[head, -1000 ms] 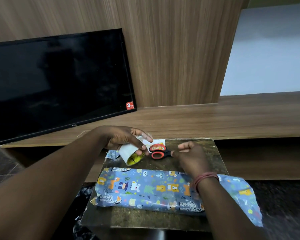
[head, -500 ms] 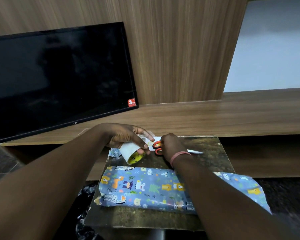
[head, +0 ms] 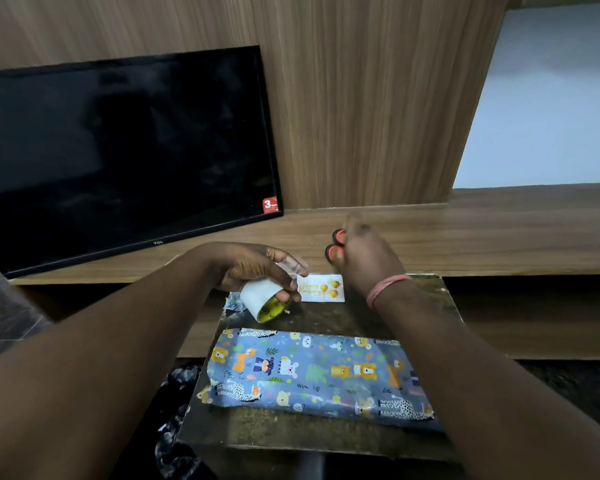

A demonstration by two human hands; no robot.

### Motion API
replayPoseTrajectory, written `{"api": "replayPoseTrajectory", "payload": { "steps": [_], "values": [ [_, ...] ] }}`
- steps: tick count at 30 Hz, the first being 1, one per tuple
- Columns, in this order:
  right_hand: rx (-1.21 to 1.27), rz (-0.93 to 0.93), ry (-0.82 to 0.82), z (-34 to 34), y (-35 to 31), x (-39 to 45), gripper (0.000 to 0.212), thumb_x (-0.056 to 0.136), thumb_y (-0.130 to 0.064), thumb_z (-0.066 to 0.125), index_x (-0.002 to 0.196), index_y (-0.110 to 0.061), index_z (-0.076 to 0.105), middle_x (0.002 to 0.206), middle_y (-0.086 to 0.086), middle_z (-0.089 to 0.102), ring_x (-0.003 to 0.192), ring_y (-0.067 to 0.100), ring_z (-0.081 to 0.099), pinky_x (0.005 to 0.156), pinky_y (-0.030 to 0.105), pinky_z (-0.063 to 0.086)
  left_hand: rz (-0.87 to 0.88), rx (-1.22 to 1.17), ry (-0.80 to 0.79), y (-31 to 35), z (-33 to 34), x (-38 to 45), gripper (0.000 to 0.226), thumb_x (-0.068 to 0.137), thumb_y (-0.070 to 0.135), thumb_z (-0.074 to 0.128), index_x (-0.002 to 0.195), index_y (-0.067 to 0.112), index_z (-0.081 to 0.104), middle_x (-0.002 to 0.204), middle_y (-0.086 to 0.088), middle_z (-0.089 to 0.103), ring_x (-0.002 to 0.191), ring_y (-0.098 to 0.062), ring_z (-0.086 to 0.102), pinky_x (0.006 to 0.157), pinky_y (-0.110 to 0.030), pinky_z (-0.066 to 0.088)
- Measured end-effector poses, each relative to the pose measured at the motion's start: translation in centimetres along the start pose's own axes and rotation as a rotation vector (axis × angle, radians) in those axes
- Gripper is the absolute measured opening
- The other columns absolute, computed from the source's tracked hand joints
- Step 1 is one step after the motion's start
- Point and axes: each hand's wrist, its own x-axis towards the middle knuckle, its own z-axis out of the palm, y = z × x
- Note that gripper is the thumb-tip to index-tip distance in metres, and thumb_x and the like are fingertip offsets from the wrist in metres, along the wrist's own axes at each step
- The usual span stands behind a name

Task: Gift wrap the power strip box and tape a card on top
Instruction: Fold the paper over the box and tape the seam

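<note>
Between the hands, bare tabletop [head: 329, 317] lies open; card [head: 321, 288] and wrapped box [head: 312, 374] bound it.

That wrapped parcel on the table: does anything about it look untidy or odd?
Slightly. The wrapped box lies askew on the table, and its left end looks crumpled and ragged. The card lies apart behind it, not yet taped on.

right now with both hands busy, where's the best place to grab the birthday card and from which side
Take the card by its near long edge, coming from the parcel side. It lies flat on the board, so a fingertip probably has to slide under to lift it. The left hand with the tape roll crowds its left end, and the right hand, holding the scissors, hangs over its far right corner.
</note>
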Motion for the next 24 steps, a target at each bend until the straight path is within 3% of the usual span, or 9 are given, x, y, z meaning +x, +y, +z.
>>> {"api": "replayPoseTrajectory", "payload": {
  "steps": [4, 5, 7, 8, 10, 15, 18, 22, 24],
  "values": [
    [0.317, 0.148, 0.320, -4.4, 0.3, 0.2, 0.065, 0.094, -0.019, 0.058, 0.154, -0.015, 0.030, 0.100, 0.008, 0.063, 0.089, 0.024, 0.059, 0.081, 0.031, 0.047, 0.017, -0.038, 0.015, 1.0, 0.7, -0.6, 0.049, 0.088, -0.006, 0.070, 0.134, 0.005, 0.057, 0.118, -0.028, 0.070, 0.071, -0.019, 0.071, 0.083, -0.040, 0.060],
    [0.371, 0.225, 0.392, -5.3, 0.7, 0.0, 0.059, 0.094, -0.020, 0.058, 0.150, -0.016, 0.041, 0.100, 0.005, 0.063, 0.087, 0.020, 0.060, 0.081, 0.027, 0.050, 0.013, -0.037, 0.019, 1.2, 0.9, -0.7, 0.048, 0.088, -0.006, 0.070, 0.133, 0.005, 0.058, 0.118, -0.028, 0.070, 0.074, -0.020, 0.071, 0.085, -0.040, 0.059],
    [0.595, 0.438, 0.503, -6.4, 2.2, -0.6, 0.027, 0.090, -0.015, 0.064, 0.117, -0.013, 0.067, 0.099, 0.006, 0.070, 0.076, 0.016, 0.068, 0.066, 0.016, 0.054, 0.003, -0.038, 0.025, 1.2, 1.1, -0.6, 0.047, 0.087, -0.006, 0.072, 0.131, 0.005, 0.059, 0.116, -0.028, 0.071, 0.088, -0.027, 0.070, 0.088, -0.041, 0.058],
    [0.785, 0.566, 0.536, -6.7, 2.8, -1.2, 0.012, 0.087, -0.010, 0.068, 0.099, -0.012, 0.069, 0.096, 0.011, 0.074, 0.066, 0.016, 0.071, 0.058, 0.020, 0.056, 0.003, -0.044, 0.024, 1.2, 1.2, -0.5, 0.047, 0.086, -0.007, 0.073, 0.130, 0.005, 0.061, 0.116, -0.028, 0.071, 0.101, -0.033, 0.069, 0.089, -0.041, 0.057],
    [1.110, 0.776, 0.571, -6.1, 4.0, -2.8, 0.018, 0.080, -0.002, 0.075, 0.085, -0.011, 0.061, 0.090, 0.022, 0.074, 0.053, 0.017, 0.071, 0.053, 0.027, 0.058, 0.011, -0.070, 0.025, 1.0, 1.5, -0.1, 0.045, 0.084, -0.007, 0.074, 0.126, 0.005, 0.062, 0.116, -0.029, 0.070, 0.115, -0.040, 0.064, 0.092, -0.043, 0.055],
    [1.333, 1.023, 0.477, -0.3, 2.8, -6.2, 0.023, 0.085, -0.012, 0.077, 0.094, 0.005, 0.065, 0.069, 0.016, 0.074, 0.049, 0.018, 0.069, 0.043, 0.022, 0.049, 0.030, -0.146, 0.058, 0.8, 3.6, 0.9, 0.044, 0.086, -0.009, 0.071, 0.127, 0.000, 0.058, 0.114, -0.035, 0.068, 0.069, -0.024, 0.068, 0.071, -0.037, 0.062],
    [1.370, 0.997, 0.396, 1.5, 0.2, -6.6, 0.022, 0.093, -0.016, 0.067, 0.081, 0.001, 0.066, 0.059, 0.010, 0.071, 0.048, 0.017, 0.067, 0.050, 0.028, 0.053, 0.044, -0.200, 0.083, 0.9, 4.7, 1.8, 0.030, 0.089, -0.005, 0.071, 0.116, 0.001, 0.063, 0.115, -0.030, 0.070, 0.071, -0.024, 0.070, 0.070, -0.038, 0.062],
    [1.081, 0.749, 0.258, 1.7, -1.6, -7.6, 0.009, 0.096, -0.018, 0.056, 0.097, -0.012, 0.063, 0.071, 0.003, 0.069, 0.058, 0.017, 0.068, 0.065, 0.039, 0.058, 0.014, -0.194, 0.089, 0.9, 4.5, 2.1, 0.024, 0.088, 0.006, 0.074, 0.112, 0.003, 0.071, 0.117, -0.022, 0.072, 0.079, -0.025, 0.071, 0.097, -0.048, 0.056],
    [0.789, 0.534, 0.171, 1.6, -1.4, -8.6, 0.004, 0.096, -0.020, 0.056, 0.094, -0.021, 0.060, 0.079, -0.002, 0.064, 0.075, 0.022, 0.064, 0.071, 0.034, 0.052, 0.071, -0.206, 0.098, 1.1, 4.4, 1.7, 0.026, 0.089, 0.000, 0.070, 0.115, 0.004, 0.069, 0.112, -0.022, 0.074, 0.075, -0.022, 0.071, 0.085, -0.040, 0.060]
  ]
}}
